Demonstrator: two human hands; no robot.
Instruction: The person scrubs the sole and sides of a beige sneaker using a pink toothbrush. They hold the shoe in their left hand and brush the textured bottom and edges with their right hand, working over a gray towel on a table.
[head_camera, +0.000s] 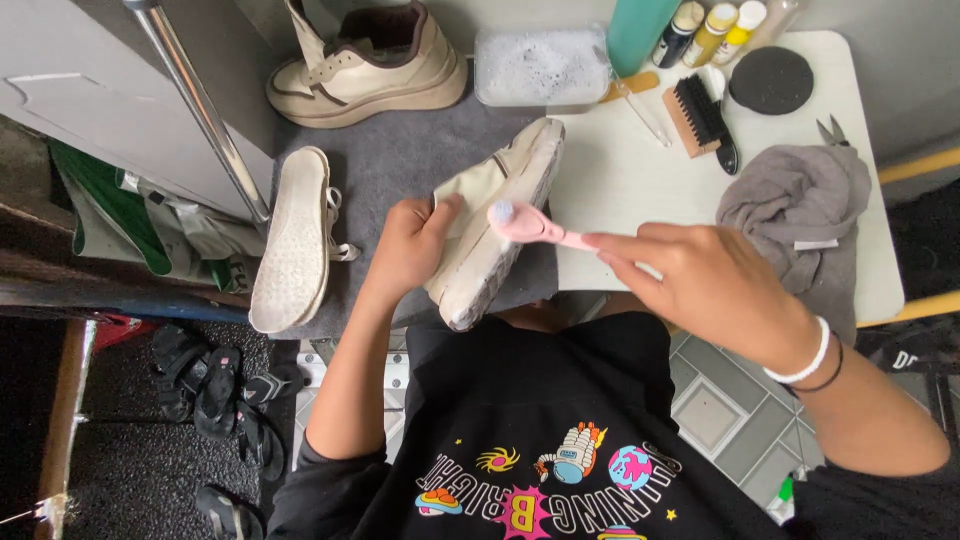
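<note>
A cream low-top sneaker with a thick, soap-smeared whitish sole (490, 225) is held on its side just above the near left corner of a white rectangular table (620, 180), its sole turned to the right and its toe pointing to the near side. The left hand (405, 250) grips its upper from the left, fingers curled around the cream leather and the thumb lying along the top edge. The right hand (710, 285) is closed around the handle of a pink plastic brush (535, 225), whose rounded head rests against the sole's rim.

To the left, on a grey mat (400, 160), a second cream sneaker (293, 240) lies with its pale sole up, and a third, chunky cream shoe (370, 65) stands upright at the far side. Just beside that, a clear tub of white foam (540, 65) sits at the table's far left edge. A wooden brush with black bristles (700, 115), a round black pad (771, 80) and a crumpled grey cloth (800, 215) lie further right.
</note>
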